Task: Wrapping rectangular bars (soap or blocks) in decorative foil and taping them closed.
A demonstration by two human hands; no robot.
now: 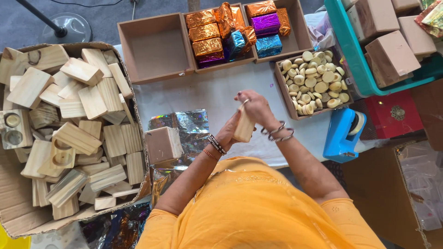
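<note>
Both forearms bent inward over the table middle, hands meeting in front of the chest. Right hand [255, 107] on top, wrist cocked, bangles at the wrist; left hand [229, 133] underneath, palm up, beaded bracelets. Work surface is a white-covered table [217, 92], grey floor beyond it with a round stand base. Cardboard box [69, 221] of pale wooden blocks at left, brown trays [154, 46] at far edge, some with foil-wrapped packets [217, 32], a tray of round beige discs [314, 83], blue tape dispenser [341, 133], silver foil sheet [189, 124] with a plain block [161, 144] on it. Right-hand fingers curled, gripping the top of a small wooden block [244, 127]; left palm cups its lower side. Block upright between hands, above the table.
</note>
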